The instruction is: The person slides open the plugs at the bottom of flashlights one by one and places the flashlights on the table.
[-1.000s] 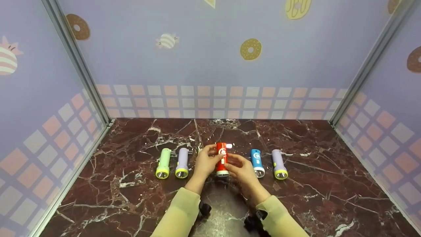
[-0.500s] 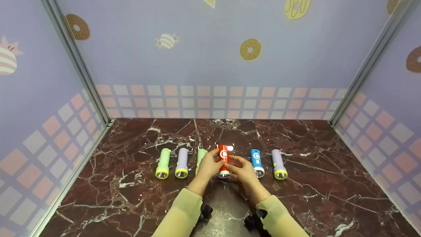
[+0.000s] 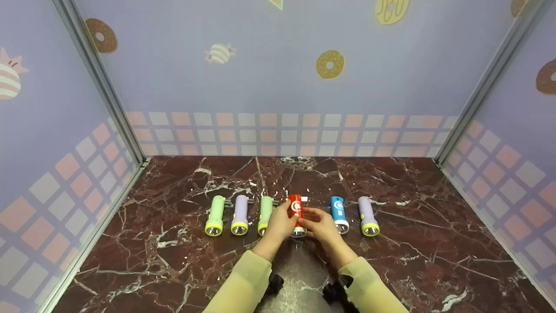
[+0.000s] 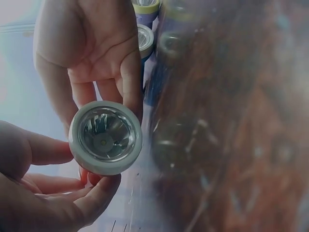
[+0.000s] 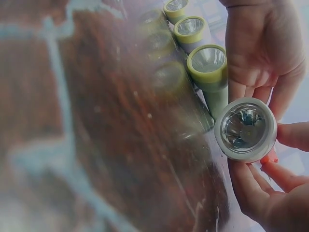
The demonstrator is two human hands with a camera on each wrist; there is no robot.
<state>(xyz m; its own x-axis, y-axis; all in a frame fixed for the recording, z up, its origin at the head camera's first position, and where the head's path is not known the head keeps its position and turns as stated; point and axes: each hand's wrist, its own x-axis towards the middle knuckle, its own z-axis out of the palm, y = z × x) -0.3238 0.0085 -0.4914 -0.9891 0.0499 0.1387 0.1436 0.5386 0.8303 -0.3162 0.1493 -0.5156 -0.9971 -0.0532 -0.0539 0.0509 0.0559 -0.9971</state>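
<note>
A red flashlight (image 3: 296, 203) with a white rim sits in the middle of the row, its lens toward me. My left hand (image 3: 282, 222) grips its left side, thumb along the body. From the right, my right hand (image 3: 318, 224) holds it between thumb and fingers. The left wrist view shows the flashlight's clear lens (image 4: 108, 137) end-on, with fingers of both hands around the barrel. Just left of it lies a green flashlight (image 3: 266, 206), partly hidden by my left hand. A blue flashlight (image 3: 338, 209) lies right of my right hand.
Further left lie another green flashlight (image 3: 216, 213) and a purple flashlight (image 3: 240, 213); a second purple flashlight (image 3: 368, 214) lies at the right end. All rest on a dark red marbled table (image 3: 173, 269). Patterned panels (image 3: 278, 87) enclose the back and sides.
The red flashlight has shifted slightly right and toward me, with both hands staying on it. My left hand has moved right, uncovering the green flashlight beside it.
</note>
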